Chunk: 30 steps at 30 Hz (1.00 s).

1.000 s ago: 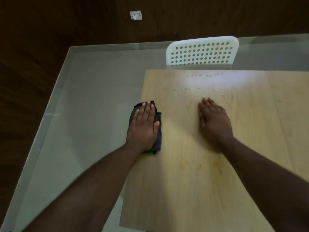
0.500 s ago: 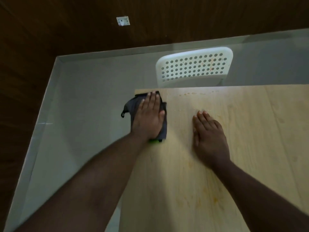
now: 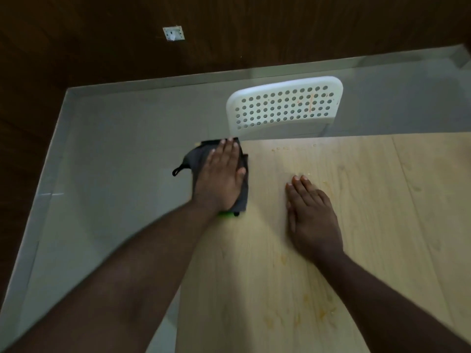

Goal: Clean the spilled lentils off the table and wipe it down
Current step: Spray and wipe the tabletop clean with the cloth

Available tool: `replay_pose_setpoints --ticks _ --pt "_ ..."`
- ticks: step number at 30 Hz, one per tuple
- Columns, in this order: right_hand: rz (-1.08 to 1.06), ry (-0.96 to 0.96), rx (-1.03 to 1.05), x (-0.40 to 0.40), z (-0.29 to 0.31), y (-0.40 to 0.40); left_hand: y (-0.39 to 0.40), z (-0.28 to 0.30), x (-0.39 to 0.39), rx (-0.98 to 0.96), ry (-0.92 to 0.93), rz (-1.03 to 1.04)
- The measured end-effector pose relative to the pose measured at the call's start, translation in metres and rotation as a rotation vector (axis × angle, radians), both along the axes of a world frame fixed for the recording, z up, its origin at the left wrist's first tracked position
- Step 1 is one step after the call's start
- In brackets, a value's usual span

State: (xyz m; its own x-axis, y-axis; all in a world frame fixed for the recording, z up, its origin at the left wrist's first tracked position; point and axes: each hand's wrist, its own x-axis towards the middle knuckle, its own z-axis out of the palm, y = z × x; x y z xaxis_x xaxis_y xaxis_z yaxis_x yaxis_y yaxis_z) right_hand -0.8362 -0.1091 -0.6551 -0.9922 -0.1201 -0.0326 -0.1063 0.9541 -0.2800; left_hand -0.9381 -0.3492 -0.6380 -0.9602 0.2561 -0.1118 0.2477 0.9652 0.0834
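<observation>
My left hand point(image 3: 222, 175) lies flat with straight fingers on a dark grey cloth point(image 3: 197, 159) at the far left corner of the light wooden table point(image 3: 382, 225). The cloth hangs partly over the table's left edge, and a green bit shows under its near end. My right hand point(image 3: 312, 217) rests flat, palm down, on the tabletop a little to the right. A few small pale lentils or wet specks point(image 3: 280, 149) lie near the far edge, and faint yellowish stains point(image 3: 316, 312) mark the near part of the table.
A white perforated chair back point(image 3: 284, 107) stands just behind the table's far edge. Grey floor point(image 3: 114, 174) lies to the left and beyond, bounded by a dark wooden wall point(image 3: 102, 34) with a white socket point(image 3: 173, 33).
My left hand has pushed the cloth away from me along the left edge, up to the table's far corner. My right hand has stayed flat on the table.
</observation>
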Motion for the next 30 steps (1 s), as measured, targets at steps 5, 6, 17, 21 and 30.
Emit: replay_pose_setpoints --ticks 5,6,17,21,30 --pt "-0.003 -0.001 -0.001 0.002 -0.001 0.003 0.047 -0.002 0.006 0.034 0.033 -0.028" --pt "-0.003 -0.005 -0.002 0.003 0.000 0.003 0.054 -0.001 0.029 0.017 0.045 -0.111" --pt "-0.016 0.018 -0.012 0.001 0.002 0.000 -0.005 -0.001 0.006 -0.012 0.014 0.038" --pt "0.002 0.030 -0.034 0.004 0.003 0.004 0.038 -0.001 0.060 0.057 0.038 -0.025" --pt "0.023 0.046 -0.006 0.004 0.006 0.000 -0.018 -0.003 0.098 0.002 0.015 0.066"
